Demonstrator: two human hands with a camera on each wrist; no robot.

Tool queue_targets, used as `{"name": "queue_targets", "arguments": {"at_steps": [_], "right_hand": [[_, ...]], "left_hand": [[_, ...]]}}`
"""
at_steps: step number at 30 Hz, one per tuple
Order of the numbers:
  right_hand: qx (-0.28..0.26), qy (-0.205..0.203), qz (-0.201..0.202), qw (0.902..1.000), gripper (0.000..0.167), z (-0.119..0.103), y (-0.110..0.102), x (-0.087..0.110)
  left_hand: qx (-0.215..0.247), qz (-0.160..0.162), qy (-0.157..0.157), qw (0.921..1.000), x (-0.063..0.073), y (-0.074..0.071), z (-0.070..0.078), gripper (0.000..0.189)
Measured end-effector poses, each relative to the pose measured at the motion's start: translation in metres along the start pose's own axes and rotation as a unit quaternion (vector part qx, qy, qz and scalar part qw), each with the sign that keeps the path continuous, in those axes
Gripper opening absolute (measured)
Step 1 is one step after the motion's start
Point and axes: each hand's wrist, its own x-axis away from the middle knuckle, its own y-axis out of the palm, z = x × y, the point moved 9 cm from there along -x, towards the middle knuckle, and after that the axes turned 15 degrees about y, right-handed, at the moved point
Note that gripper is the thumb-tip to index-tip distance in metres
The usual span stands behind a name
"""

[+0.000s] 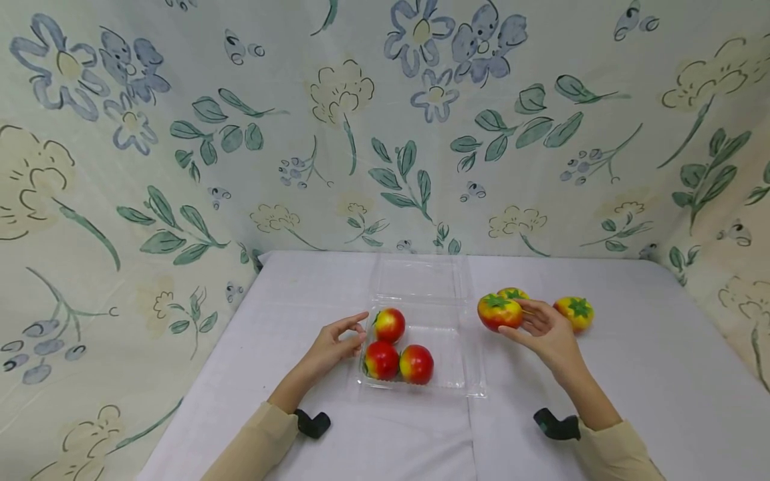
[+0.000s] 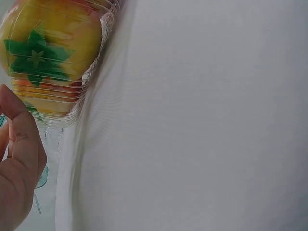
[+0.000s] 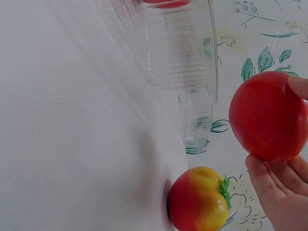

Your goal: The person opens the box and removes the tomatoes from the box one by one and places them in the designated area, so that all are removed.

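My right hand (image 1: 550,334) grips a red-and-yellow persimmon (image 1: 499,312) with a green leafy top, thumb and fingers on its sides. In the right wrist view that persimmon (image 3: 269,117) shows its red underside, raised off the table. A clear plastic clamshell box (image 1: 448,354) stands in the middle with its lid laid back. Three persimmons sit in its left part: one at the back (image 1: 390,325) and two in front, including the front-right one (image 1: 416,365). My left hand (image 1: 331,343) is at the box's left side, fingers loosely bent, fingertips right at the rim.
Behind the held persimmon another one (image 1: 514,292) is partly hidden. One more persimmon (image 1: 576,314) lies on the white-covered table (image 1: 541,434), to the right past my right hand. The open lid (image 1: 418,277) reaches toward the floral cloth backdrop (image 1: 373,133).
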Motion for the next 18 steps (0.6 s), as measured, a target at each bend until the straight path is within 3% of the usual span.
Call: {"name": "queue_targets", "arguments": {"at_steps": [7,18], "right_hand": [[0.000,0.013,0.038,0.9992,0.070,0.014,-0.011,-0.006],[-0.006,0.010,0.042,0.9990,0.069,0.016,-0.021,-0.005]], "left_hand": [[-0.001,0.000,0.001,1.0000,0.000,0.000,0.001,0.051],[0.006,-0.001,-0.001,1.0000,0.001,0.001,0.002,0.052]]}}
